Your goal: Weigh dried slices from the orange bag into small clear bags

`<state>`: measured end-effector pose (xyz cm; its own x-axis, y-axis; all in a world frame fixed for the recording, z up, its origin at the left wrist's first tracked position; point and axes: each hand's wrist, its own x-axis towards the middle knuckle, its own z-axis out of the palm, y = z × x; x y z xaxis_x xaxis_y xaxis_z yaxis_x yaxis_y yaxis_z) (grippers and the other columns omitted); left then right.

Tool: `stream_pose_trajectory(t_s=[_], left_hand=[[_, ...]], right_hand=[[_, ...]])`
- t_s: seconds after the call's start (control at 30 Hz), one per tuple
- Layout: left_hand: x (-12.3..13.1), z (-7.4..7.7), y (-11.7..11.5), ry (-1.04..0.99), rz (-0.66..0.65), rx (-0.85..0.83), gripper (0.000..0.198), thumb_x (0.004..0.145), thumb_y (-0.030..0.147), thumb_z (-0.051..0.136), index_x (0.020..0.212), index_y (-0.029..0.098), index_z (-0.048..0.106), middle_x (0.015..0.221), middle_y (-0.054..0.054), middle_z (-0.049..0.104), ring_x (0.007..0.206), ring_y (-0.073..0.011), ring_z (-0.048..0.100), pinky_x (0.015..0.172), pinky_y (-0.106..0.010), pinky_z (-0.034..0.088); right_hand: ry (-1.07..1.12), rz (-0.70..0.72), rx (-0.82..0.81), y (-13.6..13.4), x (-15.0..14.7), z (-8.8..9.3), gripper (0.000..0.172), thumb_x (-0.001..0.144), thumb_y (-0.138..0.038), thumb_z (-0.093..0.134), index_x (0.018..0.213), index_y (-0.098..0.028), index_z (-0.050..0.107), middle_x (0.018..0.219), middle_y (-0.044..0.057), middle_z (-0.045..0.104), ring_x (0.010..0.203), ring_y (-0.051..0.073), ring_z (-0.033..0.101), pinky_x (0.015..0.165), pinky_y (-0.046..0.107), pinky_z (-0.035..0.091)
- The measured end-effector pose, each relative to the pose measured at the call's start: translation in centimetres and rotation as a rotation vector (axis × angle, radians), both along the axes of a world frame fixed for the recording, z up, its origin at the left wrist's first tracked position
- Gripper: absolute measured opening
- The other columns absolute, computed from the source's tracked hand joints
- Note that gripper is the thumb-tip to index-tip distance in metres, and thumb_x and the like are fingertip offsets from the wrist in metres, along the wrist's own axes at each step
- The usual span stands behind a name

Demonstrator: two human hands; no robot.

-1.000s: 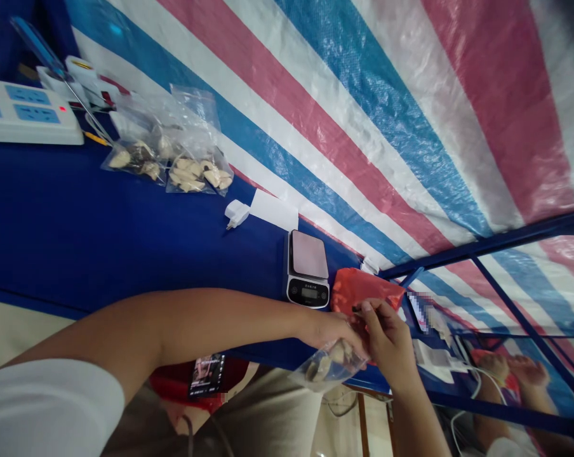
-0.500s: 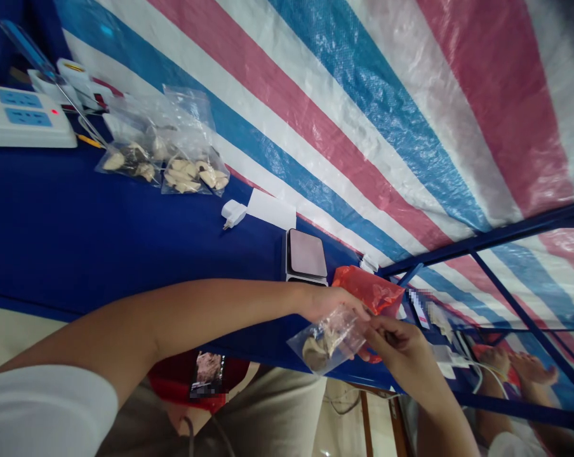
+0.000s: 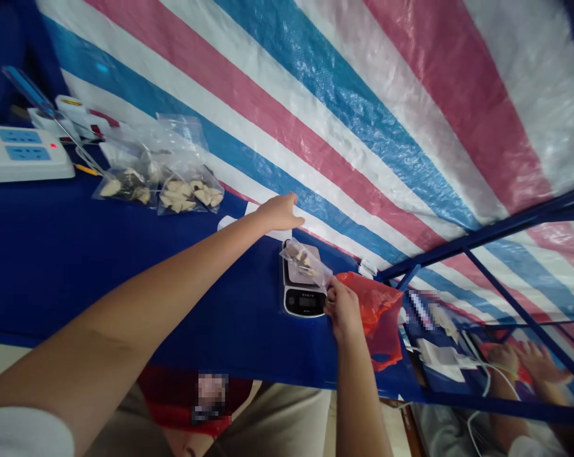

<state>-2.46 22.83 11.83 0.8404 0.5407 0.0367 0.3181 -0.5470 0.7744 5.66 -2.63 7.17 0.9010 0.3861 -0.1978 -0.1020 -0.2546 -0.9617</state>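
Observation:
A small clear plastic bag [image 3: 305,260] with pale and dark sliced pieces inside lies on the plate of a kitchen scale [image 3: 305,303]. By the bag's near right corner, my right hand [image 3: 343,308] pinches the plastic beside the scale's display. What the display reads cannot be made out. My left hand [image 3: 281,212] is raised behind the scale, its fingers apart and holding nothing. Beneath that hand lies a white sheet of paper [image 3: 281,233], and a white plug adapter [image 3: 226,222] is partly hidden by my forearm. A red plastic bag [image 3: 377,311] lies right of my right hand.
Several clear bags of similar pieces [image 3: 177,193] are grouped at the left on the blue table [image 3: 125,254]. A white power strip [image 3: 25,152] stands at far left. A striped sheet [image 3: 287,127] hangs behind. Beyond the blue frame at right, another person's hands [image 3: 529,362] show.
My right hand has brought the clear bag from the table's front edge onto the scale. My left hand has let go of it and moved back and left. The scale's display has come into view.

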Motion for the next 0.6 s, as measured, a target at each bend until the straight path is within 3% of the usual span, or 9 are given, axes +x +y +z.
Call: stream_pose_trajectory(t_s=[0.1, 0.2, 0.27, 0.43, 0.6], left_hand=[[0.0, 0.4, 0.4, -0.116, 0.071, 0.146, 0.050, 0.084, 0.044, 0.058, 0.127, 0.018, 0.058, 0.116, -0.011, 0.069, 0.105, -0.0246, 0.065, 0.087, -0.034, 0.049], [0.0, 0.7, 0.5, -0.011, 0.012, 0.187, 0.038, 0.081, 0.040, 0.062, 0.110, 0.017, 0.069, 0.111, -0.011, 0.070, 0.102, -0.0258, 0.065, 0.086, -0.035, 0.048], [-0.1, 0.7, 0.7, 0.074, -0.004, 0.207, 0.034, 0.079, 0.038, 0.064, 0.104, 0.016, 0.072, 0.109, -0.012, 0.070, 0.103, -0.0273, 0.065, 0.086, -0.036, 0.047], [-0.8, 1.4, 1.2, 0.054, -0.009, 0.264, 0.037, 0.083, 0.039, 0.060, 0.110, 0.016, 0.070, 0.112, -0.011, 0.069, 0.105, -0.0250, 0.065, 0.088, -0.034, 0.046], [-1.9, 2.5, 0.9, 0.221, -0.260, 0.255, 0.053, 0.082, 0.044, 0.061, 0.129, 0.019, 0.062, 0.129, -0.010, 0.065, 0.109, -0.0246, 0.063, 0.095, -0.035, 0.046]], right_hand=[[-0.061, -0.070, 0.075, -1.8, -0.9, -1.0, 0.044, 0.075, -0.057, 0.071, 0.095, -0.019, 0.065, 0.055, -0.012, 0.032, 0.041, 0.006, 0.023, 0.039, 0.022, 0.020], [-0.087, -0.076, 0.133, -4.7, -2.0, -2.4, 0.043, 0.079, -0.058, 0.072, 0.098, -0.020, 0.063, 0.060, -0.011, 0.037, 0.042, 0.005, 0.026, 0.038, 0.020, 0.022], [-0.086, -0.038, 0.131, -6.5, -2.7, -3.7, 0.044, 0.077, -0.056, 0.076, 0.098, -0.021, 0.061, 0.062, -0.010, 0.044, 0.044, 0.006, 0.036, 0.040, 0.020, 0.029], [-0.232, 0.007, 0.024, -9.3, -3.8, -6.3, 0.052, 0.076, -0.055, 0.080, 0.107, -0.017, 0.064, 0.074, -0.001, 0.066, 0.056, 0.011, 0.057, 0.056, 0.025, 0.048], [-0.326, -0.052, -0.023, -9.0, -4.2, -6.6, 0.056, 0.080, -0.058, 0.075, 0.115, -0.016, 0.063, 0.094, 0.008, 0.073, 0.064, 0.015, 0.066, 0.060, 0.029, 0.055]])
